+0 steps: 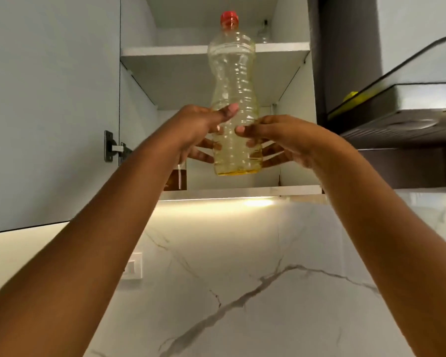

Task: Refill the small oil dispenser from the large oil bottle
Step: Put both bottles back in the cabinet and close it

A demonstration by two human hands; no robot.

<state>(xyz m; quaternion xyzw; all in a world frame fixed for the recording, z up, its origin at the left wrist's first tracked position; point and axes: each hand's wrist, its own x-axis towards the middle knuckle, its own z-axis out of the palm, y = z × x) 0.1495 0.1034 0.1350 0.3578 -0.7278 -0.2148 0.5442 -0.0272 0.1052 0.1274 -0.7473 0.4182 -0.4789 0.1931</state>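
Observation:
A large clear plastic oil bottle (pixel 233 81) with a red cap and pale yellow oil stands upright in the air in front of an open wall cabinet. My left hand (pixel 198 127) grips its lower part from the left, thumb across the front and fingers behind. My right hand (pixel 273 137) grips the same part from the right in the same way. The bottle's base hangs a little above the cabinet's bottom shelf (pixel 242 191). A small glass bottle (pixel 264 32) stands on the upper shelf behind the cap; I cannot tell whether it is the dispenser.
The cabinet door (pixel 49 112) hangs open at the left with its hinge showing. A dark jar (pixel 177 179) stands on the bottom shelf at the left, partly behind my left arm. A range hood (pixel 402 112) juts out at the right. A marble wall with a switch (pixel 131 265) lies below.

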